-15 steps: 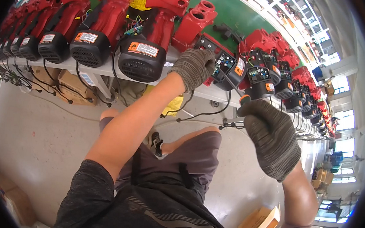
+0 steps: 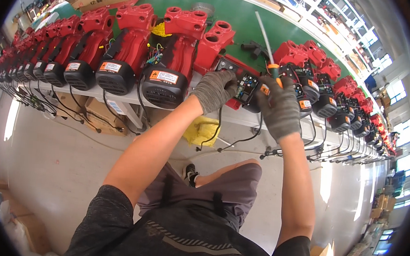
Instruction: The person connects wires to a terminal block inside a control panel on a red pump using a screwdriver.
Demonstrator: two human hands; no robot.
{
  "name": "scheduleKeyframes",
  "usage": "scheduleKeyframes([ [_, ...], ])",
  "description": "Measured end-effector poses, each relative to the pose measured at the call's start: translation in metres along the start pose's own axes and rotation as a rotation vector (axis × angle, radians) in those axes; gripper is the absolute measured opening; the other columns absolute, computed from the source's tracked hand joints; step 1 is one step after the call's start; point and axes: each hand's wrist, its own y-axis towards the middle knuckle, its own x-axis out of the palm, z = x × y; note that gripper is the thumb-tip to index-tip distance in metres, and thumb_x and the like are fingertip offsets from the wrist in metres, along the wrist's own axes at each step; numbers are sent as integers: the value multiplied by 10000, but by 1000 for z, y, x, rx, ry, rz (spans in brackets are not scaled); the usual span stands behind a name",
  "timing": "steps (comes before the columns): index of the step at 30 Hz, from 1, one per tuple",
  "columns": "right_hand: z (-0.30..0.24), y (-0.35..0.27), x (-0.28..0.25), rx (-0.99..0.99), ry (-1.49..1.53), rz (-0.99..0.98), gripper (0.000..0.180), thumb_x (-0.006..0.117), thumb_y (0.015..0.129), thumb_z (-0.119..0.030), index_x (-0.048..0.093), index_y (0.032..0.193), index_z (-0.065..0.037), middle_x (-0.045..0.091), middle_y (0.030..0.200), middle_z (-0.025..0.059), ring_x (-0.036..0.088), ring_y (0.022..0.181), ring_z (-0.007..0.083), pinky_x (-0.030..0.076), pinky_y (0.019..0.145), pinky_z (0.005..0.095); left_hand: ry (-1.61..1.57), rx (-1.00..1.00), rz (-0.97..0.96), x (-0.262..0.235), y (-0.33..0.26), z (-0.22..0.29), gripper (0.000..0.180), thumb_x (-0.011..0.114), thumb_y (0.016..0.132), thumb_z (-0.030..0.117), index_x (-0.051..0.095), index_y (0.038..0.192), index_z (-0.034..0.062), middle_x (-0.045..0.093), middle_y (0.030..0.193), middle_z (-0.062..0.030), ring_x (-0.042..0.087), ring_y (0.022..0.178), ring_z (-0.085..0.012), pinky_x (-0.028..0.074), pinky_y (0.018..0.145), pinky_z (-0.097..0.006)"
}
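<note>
A red and black motor pump with its black terminal box open lies before me, its circuit board [image 2: 248,87] exposed. At the left edge of that box is my left hand [image 2: 213,89], in a grey knit glove, its fingers curled together; what they pinch, if anything, is hidden. My gloved right hand [image 2: 281,108] is closed around a screwdriver [image 2: 274,72] with an orange and teal handle. The screwdriver's shaft points up and away, over the bench. My right fingers are beside the box's right end, and I cannot tell whether they touch it.
More red and black pumps [image 2: 163,84] line the bench to the left, and others with open boxes [image 2: 306,90] to the right. Black cables [image 2: 242,142] hang off the front edge. Dark fittings [image 2: 254,49] lie on the green bench top [image 2: 236,13]. A yellow bag [image 2: 202,130] sits below.
My right hand has moved left and forward to the open box. The screwdriver, whose shaft pointed at the circuit board, now points up and away. The view has shifted slightly.
</note>
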Motion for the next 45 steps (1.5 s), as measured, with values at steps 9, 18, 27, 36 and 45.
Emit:
scheduleKeyframes([
  [9,-16,34,12,-42,-404,-313,1079,910,609,-496,416,1499,-139,448,1427,282,490,1306,482,431,1114,505,-26,-12,-24,-3,1,-3,137,672,884,56,671,1012,7,678,806,-118,672,700,-201,553,637,-335],
  [18,-14,26,20,-32,-412,-291,926,884,677,-421,484,1461,-136,460,1422,161,534,1285,405,506,976,499,16,10,288,-27,-24,21,317,633,977,116,590,1280,31,676,971,-90,627,705,-127,521,547,-298],
  [27,-2,26,24,-92,-404,-235,917,859,633,-409,516,1442,-148,475,1400,176,575,1213,369,476,1004,507,611,47,172,-14,-43,35,382,738,814,65,697,1194,60,613,1235,-142,533,1190,-366,470,1012,-446],
  [36,-4,31,18,-144,-382,-297,942,864,627,-420,510,1441,-104,486,1369,202,599,1177,366,489,996,463,556,279,245,3,-40,18,258,776,804,156,771,1057,109,672,1043,-91,612,968,-320,484,868,-425],
  [45,-2,33,18,-155,-362,-303,965,901,616,-411,498,1435,-97,493,1363,195,563,1217,358,479,1005,470,530,257,167,6,-41,14,234,780,785,166,765,1013,113,679,1008,-75,612,973,-322,467,881,-441],
])
